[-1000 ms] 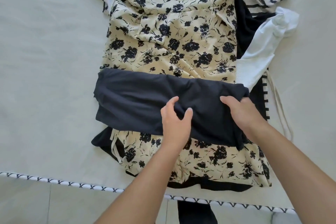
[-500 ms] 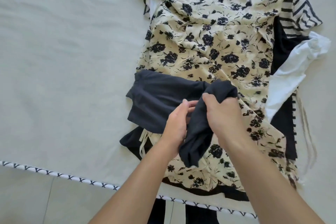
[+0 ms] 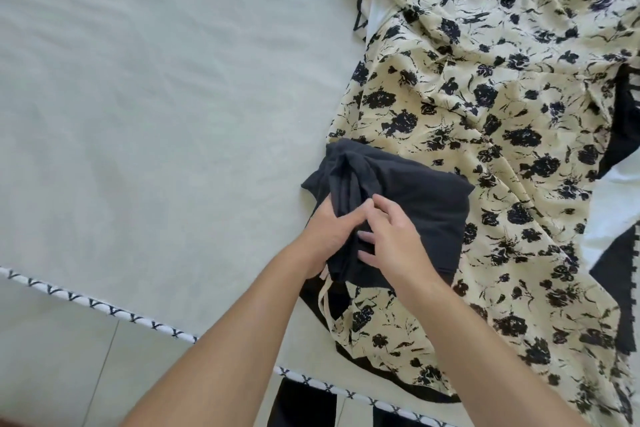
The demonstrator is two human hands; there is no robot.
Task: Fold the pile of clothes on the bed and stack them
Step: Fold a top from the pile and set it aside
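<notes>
A dark navy garment (image 3: 419,198), folded into a compact bundle, lies on the cream floral dress (image 3: 485,104) at the left edge of the clothes pile. My left hand (image 3: 330,229) grips the bundle's left side, thumb on top and fingers tucked into the fabric. My right hand (image 3: 391,236) rests on the bundle beside it, its curled fingertips pinching a fold. Under the dress lie black (image 3: 613,270) and white (image 3: 609,215) garments, mostly hidden.
The pale bedsheet (image 3: 156,114) spreads wide to the left of the pile. The bed's patterned trim edge (image 3: 131,317) runs diagonally along the bottom, with tiled floor (image 3: 52,357) below it. A cream drawstring (image 3: 325,302) trails beneath the bundle.
My right hand has carried the navy garment's right end over to the left, halving it into a bundle. Both hands now meet on its left side. The view shifted left.
</notes>
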